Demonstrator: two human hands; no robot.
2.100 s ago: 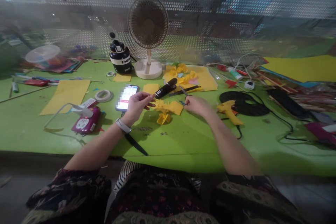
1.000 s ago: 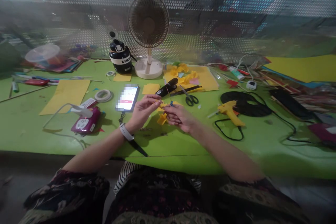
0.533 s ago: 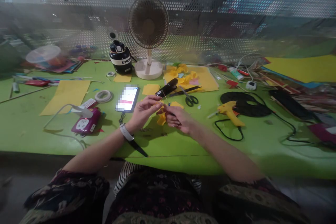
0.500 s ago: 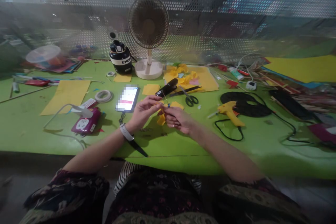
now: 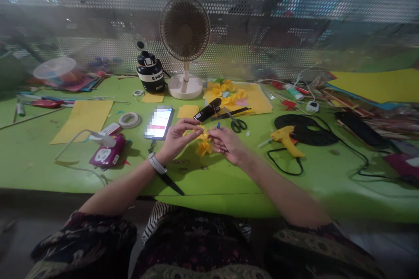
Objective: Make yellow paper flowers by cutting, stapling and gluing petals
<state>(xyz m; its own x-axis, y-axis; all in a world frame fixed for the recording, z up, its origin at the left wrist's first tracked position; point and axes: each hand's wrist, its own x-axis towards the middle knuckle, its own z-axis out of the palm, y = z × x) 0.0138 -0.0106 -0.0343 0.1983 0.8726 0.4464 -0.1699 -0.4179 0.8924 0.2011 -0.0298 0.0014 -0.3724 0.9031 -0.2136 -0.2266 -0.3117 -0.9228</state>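
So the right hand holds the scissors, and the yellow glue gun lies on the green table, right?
No: the head view shows the scissors lying beyond the right hand, not in it. The yellow glue gun does lie on the green table.

The scene is dim and hazy. Cool light pricks through the perforated panel (image 5: 229, 6), brightest near the upper corners. The smartphone (image 5: 162, 123) glows white, partly pixelated; a pale sheen lies on the green tabletop (image 5: 29, 163) at left, while the dark sleeves (image 5: 87, 244) sink into shadow. Edges stretch and smear, perhaps from a wide lens.
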